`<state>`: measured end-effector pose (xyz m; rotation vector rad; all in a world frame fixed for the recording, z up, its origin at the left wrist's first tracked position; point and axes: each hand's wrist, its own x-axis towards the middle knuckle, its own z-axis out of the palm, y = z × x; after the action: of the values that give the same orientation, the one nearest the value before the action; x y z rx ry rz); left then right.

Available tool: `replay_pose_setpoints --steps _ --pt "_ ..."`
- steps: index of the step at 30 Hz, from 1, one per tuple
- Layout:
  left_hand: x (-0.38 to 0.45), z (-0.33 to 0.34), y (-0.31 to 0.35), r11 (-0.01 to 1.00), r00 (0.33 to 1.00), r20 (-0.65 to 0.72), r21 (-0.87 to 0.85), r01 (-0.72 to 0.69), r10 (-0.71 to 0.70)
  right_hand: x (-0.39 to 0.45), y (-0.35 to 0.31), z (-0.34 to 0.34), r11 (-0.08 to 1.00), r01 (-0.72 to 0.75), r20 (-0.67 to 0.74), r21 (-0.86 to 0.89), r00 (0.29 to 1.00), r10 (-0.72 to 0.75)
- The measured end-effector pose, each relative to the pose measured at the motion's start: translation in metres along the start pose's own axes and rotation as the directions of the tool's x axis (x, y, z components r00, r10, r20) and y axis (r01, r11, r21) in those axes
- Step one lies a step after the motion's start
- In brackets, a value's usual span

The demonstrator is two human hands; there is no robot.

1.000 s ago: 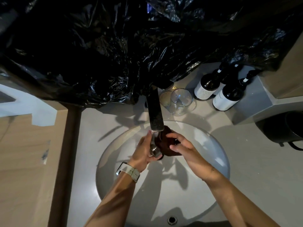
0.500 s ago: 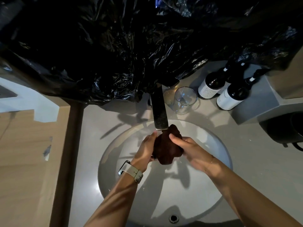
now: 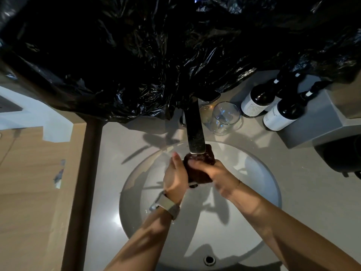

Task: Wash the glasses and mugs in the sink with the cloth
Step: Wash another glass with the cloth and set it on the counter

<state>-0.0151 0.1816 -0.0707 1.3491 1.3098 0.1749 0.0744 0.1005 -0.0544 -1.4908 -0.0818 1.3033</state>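
Both hands meet over the white round sink (image 3: 270, 184), just under the spout of the flat dark faucet (image 3: 194, 132). A dark brown cloth (image 3: 200, 174) is bunched between them. My left hand (image 3: 174, 178), with a watch on the wrist, presses the cloth's left side. My right hand (image 3: 214, 173) wraps over its top and right side. A small dark edge shows under the cloth; I cannot tell what it belongs to. A clear glass (image 3: 225, 118) stands on the counter behind the sink, right of the faucet, with a second glass (image 3: 206, 113) partly hidden beside it.
Black plastic sheeting (image 3: 156, 55) hangs over the back wall and reaches down to the faucet base. Two dark bottles (image 3: 257, 102) (image 3: 283, 116) with white labels stand at the back right. A black appliance (image 3: 343, 155) sits at the right edge. A wooden surface (image 3: 35, 182) lies to the left.
The cloth has gone from loosely covering something shiny in the left hand to a tight bundle squeezed between both hands. The hands have risen closer under the spout.
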Motion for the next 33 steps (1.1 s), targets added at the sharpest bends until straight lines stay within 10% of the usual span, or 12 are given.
replay_pose_setpoints --steps 4,6,9,12,20,28,30,33 --pt "-0.008 0.0 -0.012 0.851 0.878 -0.018 0.257 -0.458 0.478 0.009 -0.002 -0.002 0.981 -0.149 0.039 0.127 0.989 0.145" --pt "-0.001 -0.003 -0.016 0.871 0.886 0.038 0.167 -0.461 0.462 0.008 0.002 -0.005 0.987 -0.1 0.04 0.129 0.995 0.096" --pt "0.01 -0.008 -0.009 0.995 0.975 0.202 -0.058 -0.084 0.094 -0.002 0.009 -0.002 0.993 0.103 -0.041 0.059 0.994 -0.1" --pt "0.021 -0.012 -0.003 0.996 0.951 0.297 0.059 0.068 -0.083 -0.008 0.014 0.001 0.989 0.147 -0.023 0.001 0.989 -0.147" --pt "-0.008 -0.02 -0.022 0.868 0.857 0.184 0.039 -0.496 0.481 0.001 0.0 -0.003 0.979 -0.123 0.142 0.163 0.985 0.1" --pt "0.006 -0.022 0.016 0.993 0.892 0.453 -0.099 0.059 -0.008 -0.005 0.01 0.01 0.993 0.119 -0.092 0.001 0.989 -0.118" --pt "0.004 -0.019 0.004 0.99 0.96 0.245 -0.015 -0.138 0.137 -0.002 0.007 0.01 0.993 0.03 -0.063 0.118 0.998 -0.022" --pt "-0.002 -0.023 -0.015 0.859 0.857 0.217 0.117 -0.499 0.468 0.0 0.001 0.005 0.961 -0.115 0.005 0.25 0.993 0.118"
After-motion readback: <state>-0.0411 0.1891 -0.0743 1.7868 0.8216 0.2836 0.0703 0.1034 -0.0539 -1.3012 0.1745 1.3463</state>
